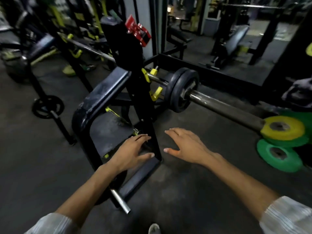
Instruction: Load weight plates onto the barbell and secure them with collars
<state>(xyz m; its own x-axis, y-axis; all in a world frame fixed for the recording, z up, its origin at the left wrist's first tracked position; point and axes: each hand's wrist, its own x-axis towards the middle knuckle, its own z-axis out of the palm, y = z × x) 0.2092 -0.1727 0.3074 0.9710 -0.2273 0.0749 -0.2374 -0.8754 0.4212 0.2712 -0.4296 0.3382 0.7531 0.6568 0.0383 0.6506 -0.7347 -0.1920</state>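
Observation:
A steel barbell (pixel 224 108) rests across the black rack, its bare sleeve running toward the lower right. Two black weight plates (pixel 183 89) sit side by side on the sleeve close to the rack upright. A red collar (pixel 138 31) lies on top of the black rack post. My left hand (pixel 130 152) hovers open over the rack's base frame, fingers spread. My right hand (pixel 185 146) is open too, palm down above the floor, below the loaded plates. Neither hand touches anything.
Yellow plates (pixel 283 128) and green plates (pixel 279 155) lie stacked on the floor at the right. A black plate (pixel 48 107) sits on a storage peg at the left. A chrome peg (pixel 120 201) juts out under my left forearm. Benches and racks fill the background.

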